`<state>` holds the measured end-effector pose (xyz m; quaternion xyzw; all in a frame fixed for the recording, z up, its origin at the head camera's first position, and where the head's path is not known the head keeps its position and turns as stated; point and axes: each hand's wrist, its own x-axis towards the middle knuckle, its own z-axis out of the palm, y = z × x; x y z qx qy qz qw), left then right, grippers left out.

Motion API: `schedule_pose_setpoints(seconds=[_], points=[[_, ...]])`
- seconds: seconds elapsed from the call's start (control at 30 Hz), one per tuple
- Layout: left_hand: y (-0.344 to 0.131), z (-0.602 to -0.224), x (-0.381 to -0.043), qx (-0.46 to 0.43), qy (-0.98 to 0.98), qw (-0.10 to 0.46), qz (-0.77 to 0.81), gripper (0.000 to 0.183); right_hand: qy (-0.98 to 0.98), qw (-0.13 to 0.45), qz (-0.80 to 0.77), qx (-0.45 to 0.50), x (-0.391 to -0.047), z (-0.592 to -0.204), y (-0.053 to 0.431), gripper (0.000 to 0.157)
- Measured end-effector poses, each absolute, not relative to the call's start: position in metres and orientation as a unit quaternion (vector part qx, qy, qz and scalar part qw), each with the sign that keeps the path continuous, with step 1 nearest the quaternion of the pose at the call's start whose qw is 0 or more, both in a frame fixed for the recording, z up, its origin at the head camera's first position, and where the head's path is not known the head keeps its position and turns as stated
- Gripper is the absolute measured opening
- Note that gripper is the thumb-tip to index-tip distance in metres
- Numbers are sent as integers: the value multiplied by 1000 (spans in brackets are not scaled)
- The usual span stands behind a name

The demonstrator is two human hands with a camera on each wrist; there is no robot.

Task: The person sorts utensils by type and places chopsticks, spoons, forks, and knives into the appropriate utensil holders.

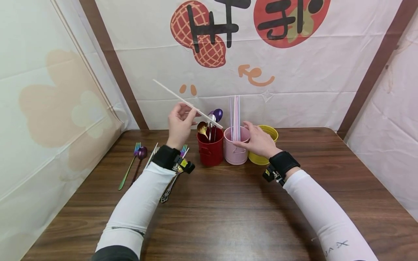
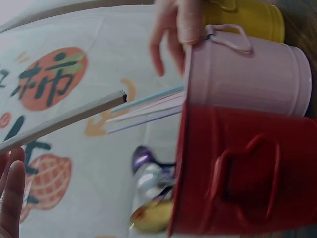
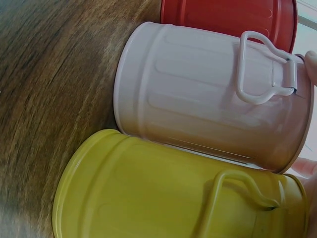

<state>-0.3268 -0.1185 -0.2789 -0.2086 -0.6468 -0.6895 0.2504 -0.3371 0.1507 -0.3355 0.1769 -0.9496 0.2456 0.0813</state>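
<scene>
My left hand (image 1: 181,121) pinches a long whitish chopstick (image 1: 173,93) between thumb and fingers. The chopstick slants down to the right, its squared lower end above the red bucket (image 1: 210,152). Purple, silver and gold spoons (image 1: 218,115) stand in that bucket. In the left wrist view, the chopstick (image 2: 64,119) points towards the buckets. Several pastel chopsticks (image 1: 236,116) stand upright in the pink bucket (image 1: 236,155). My right hand (image 1: 259,139) spreads over the pink bucket's right side, the thumb touching its rim near the handle; whether the other fingers touch it is unclear.
Right of the pink bucket stands a yellow bucket (image 1: 271,134), partly behind my right hand. On the table's left lie a rainbow-coloured fork (image 1: 130,168), a purple spoon (image 1: 142,153) and more cutlery (image 1: 168,190), partly hidden by my left arm. A printed cloth (image 1: 147,54) hangs behind the table.
</scene>
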Motion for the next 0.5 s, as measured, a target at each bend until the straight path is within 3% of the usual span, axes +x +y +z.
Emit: schedule_pose_setpoints(seconds=[0.5], points=[[-61,-304,-349,-224,-847,202,-438,11,-951,82,240,177,-338,-336,151,97]])
